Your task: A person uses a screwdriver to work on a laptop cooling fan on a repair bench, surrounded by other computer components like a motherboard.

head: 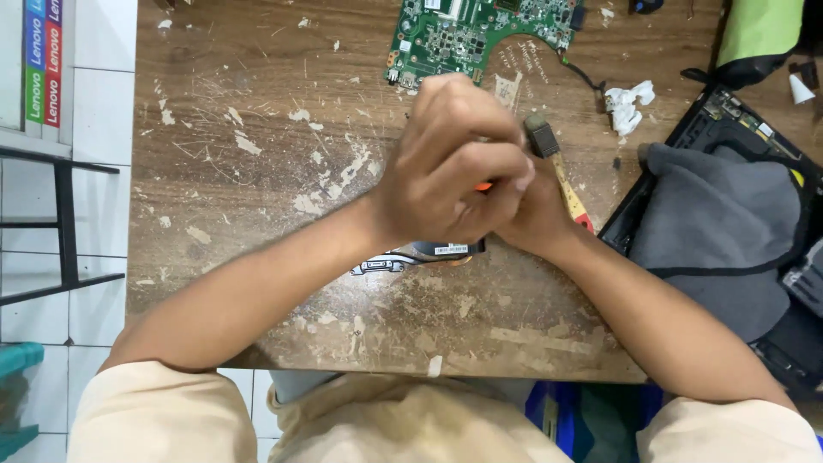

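My left hand [454, 163] is curled into a fist over the middle of the wooden table [257, 171]. A small orange piece of a tool [484, 186] shows between its fingers. My right hand [538, 221] presses against the left one from the right, and its fingers are hidden behind the left fist. Under both hands lies a black laptop cooling part with a metal bracket [420, 255], mostly covered. A small brush with a wooden handle [553, 154] lies just right of the hands.
A green circuit board [463, 34] lies at the table's far edge. A crumpled white tissue [626, 103] is to its right. An open laptop chassis [729, 111] with a grey cloth [720, 223] fills the right side. A green and black bag [759, 34] sits behind it.
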